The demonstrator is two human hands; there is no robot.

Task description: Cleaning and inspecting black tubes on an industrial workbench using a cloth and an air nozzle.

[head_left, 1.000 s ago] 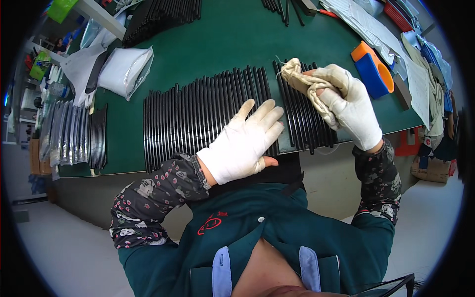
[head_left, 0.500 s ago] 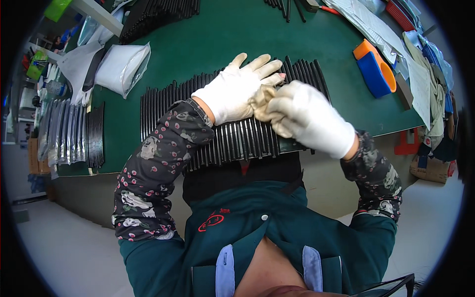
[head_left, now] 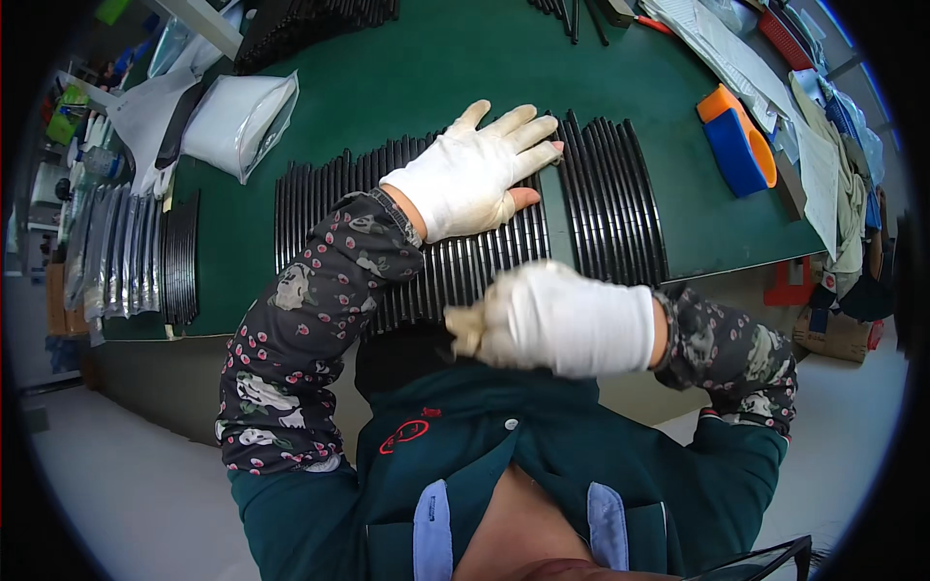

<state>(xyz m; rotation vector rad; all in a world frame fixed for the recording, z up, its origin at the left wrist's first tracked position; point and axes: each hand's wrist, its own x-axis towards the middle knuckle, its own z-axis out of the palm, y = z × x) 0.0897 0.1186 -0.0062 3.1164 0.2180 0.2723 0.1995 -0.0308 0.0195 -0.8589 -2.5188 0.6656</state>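
A row of slim black rods [head_left: 620, 203] lies side by side on the green tabletop in front of me, with a narrow gap splitting it right of my left hand. My left hand [head_left: 460, 184], in a white glove with bare thumb tip, presses flat on the rods with fingers spread. Closer to my body, at the rods' near ends, my gloved right hand [head_left: 562, 320] is closed around a crumpled beige cloth [head_left: 467, 331]. The right fingers are somewhat blurred, and most of the cloth is hidden inside them.
A white plastic-wrapped pack [head_left: 237, 126] lies at the left, beyond several rod bundles in clear sleeves [head_left: 121, 252]. More black rods [head_left: 320, 24] are heaped at the back. A blue and orange holder [head_left: 734, 150] and paper sheets [head_left: 751, 77] occupy the right side.
My right hand has moved from beside the left fingers toward my body and a little left, still gripping the cloth. My left hand has stayed nearly in place; its thumb now shows.
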